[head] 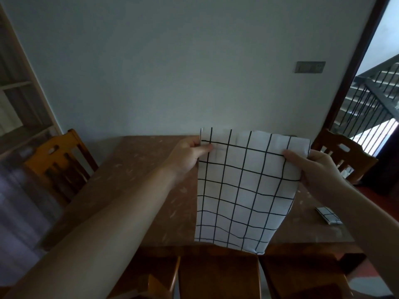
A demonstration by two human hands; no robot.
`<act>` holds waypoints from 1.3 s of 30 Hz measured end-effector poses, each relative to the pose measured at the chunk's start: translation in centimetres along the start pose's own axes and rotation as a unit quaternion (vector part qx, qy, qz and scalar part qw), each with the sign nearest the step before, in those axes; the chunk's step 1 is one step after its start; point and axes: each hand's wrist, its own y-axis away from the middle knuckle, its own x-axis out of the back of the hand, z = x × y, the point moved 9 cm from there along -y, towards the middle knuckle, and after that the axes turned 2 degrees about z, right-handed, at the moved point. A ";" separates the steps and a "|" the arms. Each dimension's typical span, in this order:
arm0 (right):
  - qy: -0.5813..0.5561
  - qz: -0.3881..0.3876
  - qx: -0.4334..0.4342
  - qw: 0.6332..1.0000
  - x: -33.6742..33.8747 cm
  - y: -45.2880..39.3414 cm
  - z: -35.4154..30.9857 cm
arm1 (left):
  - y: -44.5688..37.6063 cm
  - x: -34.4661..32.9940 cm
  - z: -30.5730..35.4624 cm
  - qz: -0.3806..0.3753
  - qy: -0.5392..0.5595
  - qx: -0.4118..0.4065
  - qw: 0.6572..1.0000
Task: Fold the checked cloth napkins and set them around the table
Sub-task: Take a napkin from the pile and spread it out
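A white napkin with a black grid (241, 190) hangs in the air above the brown table (129, 190), doubled over along its top edge. My left hand (190, 154) pinches its top left corner between thumb and fingers. My right hand (313, 167) grips the top right corner, thumb on the front of the cloth. The napkin's lower edge hangs down near the table's front edge. A second checked napkin (328, 215), folded small, lies flat on the table at the right.
Wooden chairs stand at the left (60, 165), at the right (343, 156) and close in front below me (218, 275). The table's far edge meets a plain wall. An open doorway with stair railings (371, 108) is at the right.
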 end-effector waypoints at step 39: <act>0.449 -0.170 -0.029 0.876 4.0 0.7 9.3 | -2.4 2.9 6.8 0.155 -0.291 -0.139 0.934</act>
